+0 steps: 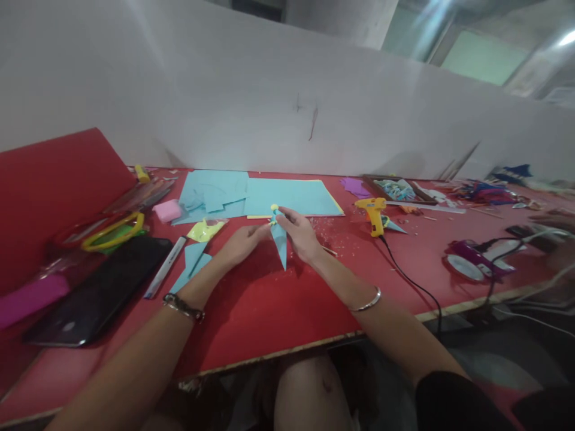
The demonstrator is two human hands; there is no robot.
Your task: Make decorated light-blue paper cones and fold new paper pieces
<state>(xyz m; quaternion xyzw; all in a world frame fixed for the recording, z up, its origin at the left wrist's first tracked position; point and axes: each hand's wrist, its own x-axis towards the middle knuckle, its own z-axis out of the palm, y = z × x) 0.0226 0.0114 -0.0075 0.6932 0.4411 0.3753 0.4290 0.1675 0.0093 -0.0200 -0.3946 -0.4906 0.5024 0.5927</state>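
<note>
over the red table [251, 326] i see left hand [244, 243] and right hand [302, 235] pinching a seemingly formed blue cone [280, 246], sheets [287, 195] still flat.

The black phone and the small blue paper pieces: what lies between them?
A white marker lies between the black phone and the paper pieces, in the head view.

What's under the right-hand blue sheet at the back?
Beneath the blue sheet, a yellow edge shows at the front left and along the right side. The rest underneath is covered, and the right hand hides part of the front edge.
</note>
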